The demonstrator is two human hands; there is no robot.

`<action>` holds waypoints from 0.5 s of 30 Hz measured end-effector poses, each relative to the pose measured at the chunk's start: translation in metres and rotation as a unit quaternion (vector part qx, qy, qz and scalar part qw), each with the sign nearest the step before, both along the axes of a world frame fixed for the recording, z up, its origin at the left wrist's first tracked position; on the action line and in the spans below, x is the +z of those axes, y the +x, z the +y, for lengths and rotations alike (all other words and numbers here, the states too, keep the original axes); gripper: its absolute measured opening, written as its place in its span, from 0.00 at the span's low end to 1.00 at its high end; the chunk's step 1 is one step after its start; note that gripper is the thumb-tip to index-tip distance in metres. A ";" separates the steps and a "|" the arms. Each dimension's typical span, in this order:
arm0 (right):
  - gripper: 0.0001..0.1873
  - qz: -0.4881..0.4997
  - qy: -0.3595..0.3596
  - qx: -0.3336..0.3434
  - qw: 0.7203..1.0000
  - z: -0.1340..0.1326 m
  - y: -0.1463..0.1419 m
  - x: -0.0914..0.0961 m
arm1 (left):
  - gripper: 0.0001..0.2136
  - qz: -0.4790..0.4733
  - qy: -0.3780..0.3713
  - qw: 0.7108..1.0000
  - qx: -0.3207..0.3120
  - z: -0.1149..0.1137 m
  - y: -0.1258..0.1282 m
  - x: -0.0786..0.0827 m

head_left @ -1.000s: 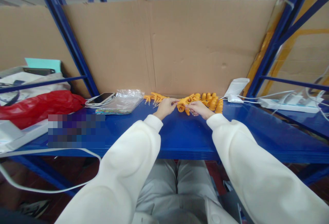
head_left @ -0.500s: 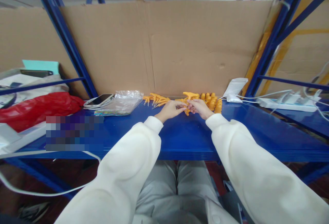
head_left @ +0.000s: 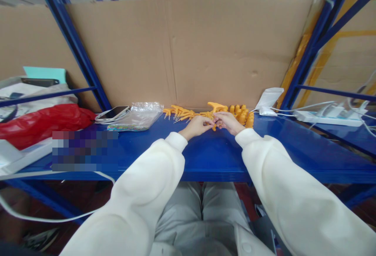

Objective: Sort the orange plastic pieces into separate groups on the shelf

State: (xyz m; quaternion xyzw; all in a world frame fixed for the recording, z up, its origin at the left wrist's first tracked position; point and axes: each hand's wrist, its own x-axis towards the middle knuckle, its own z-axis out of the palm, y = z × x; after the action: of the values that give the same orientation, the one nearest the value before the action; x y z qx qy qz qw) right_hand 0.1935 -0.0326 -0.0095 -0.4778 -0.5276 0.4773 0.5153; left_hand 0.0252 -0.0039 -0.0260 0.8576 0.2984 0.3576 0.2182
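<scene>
My left hand and my right hand meet above the blue tabletop, fingers pinched together. Between their fingertips shows part of a small orange piece; the fingers hide most of it, so its shape is unclear. Just behind the hands lies a larger orange branching piece. Thin orange pieces with short metal chains spread out to the left. Close to my right hand, chunky ridged orange pieces stand in rows.
Left of the orange pieces are a clear plastic bag and a phone with a white cable. A red plastic bag lies farther left. At right are a white packet and a power strip. Cardboard walls the back.
My left fingers have drawn closer together and nearer my right fingertips, covering more of the small orange piece. The view has tilted slightly; other things stay in place.
</scene>
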 end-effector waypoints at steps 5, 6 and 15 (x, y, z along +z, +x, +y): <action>0.03 -0.025 0.038 -0.003 0.999 -0.002 -0.002 -0.001 | 0.05 -0.107 -0.094 0.989 0.026 0.003 0.002 0.000; 0.04 -0.028 0.047 -0.007 0.998 -0.001 -0.002 -0.002 | 0.05 -0.130 -0.112 0.984 0.038 0.004 0.001 0.000; 0.04 -0.308 0.218 -0.019 0.926 0.020 0.009 -0.015 | 0.01 -0.215 -0.141 0.946 0.196 0.024 -0.017 0.004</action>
State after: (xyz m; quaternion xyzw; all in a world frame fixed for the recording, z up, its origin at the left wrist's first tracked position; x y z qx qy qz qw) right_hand 0.2020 -0.0128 -0.0246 -0.4871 -0.7424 0.1700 0.4274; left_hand 0.0086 0.0201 -0.0222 0.6454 0.4543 0.5235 0.3211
